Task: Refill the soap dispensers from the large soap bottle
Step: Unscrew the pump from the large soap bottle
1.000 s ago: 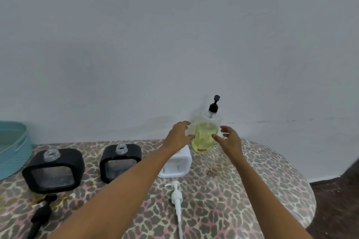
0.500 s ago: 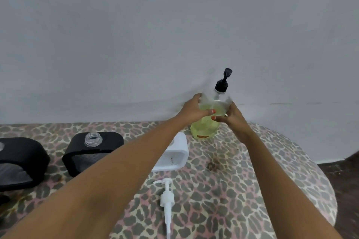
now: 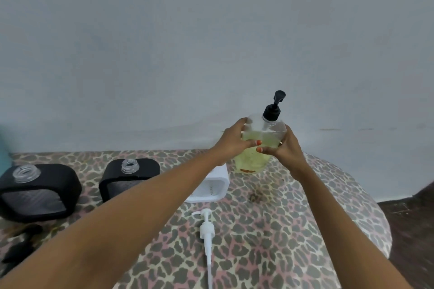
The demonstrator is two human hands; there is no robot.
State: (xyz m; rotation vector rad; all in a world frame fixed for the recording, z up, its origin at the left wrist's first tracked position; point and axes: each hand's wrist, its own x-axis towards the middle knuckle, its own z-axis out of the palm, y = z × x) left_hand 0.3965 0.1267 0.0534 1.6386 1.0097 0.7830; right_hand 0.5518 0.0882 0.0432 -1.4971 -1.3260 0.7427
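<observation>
Leopard-print table [image 3: 270, 230] meets pale wall [image 3: 211, 54]; left hand [image 3: 231, 142] and right hand [image 3: 285, 148] grip the soap bottle [image 3: 263, 134].

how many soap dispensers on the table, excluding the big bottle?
3. First black dispenser at the left edge; second black dispenser just right of it; white dispenser partly behind the left forearm. Others may sit out of frame.

Left grip [image 3: 231, 142], right grip [image 3: 287, 148] — short of it before; now clasp large soap bottle [image 3: 251, 159]
</observation>
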